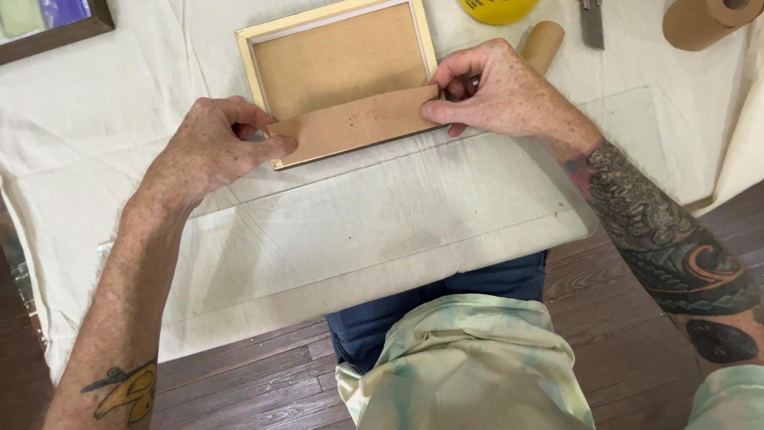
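Brown paper strip [354, 123] lies across the pale wooden frame [248, 60]; left hand [208, 151] pinches its 9 o'clock end, right hand [501, 91] its 3 o'clock end. Cream cloth [358, 231] covers the desk; dark plank floor [621, 334].

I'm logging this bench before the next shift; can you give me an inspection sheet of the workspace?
Surface: table under a creased cream cloth.
Job's things: pale wooden picture frame lying face down; brown paper strip along its near edge.
Clutter: brown paper roll, cardboard tube, yellow round object, grey metal tool, dark-framed picture.
Grips: left hand presses the strip's left end; right hand pinches its right end.
Cables: nothing seen.
Surroundings: dark wooden plank floor.
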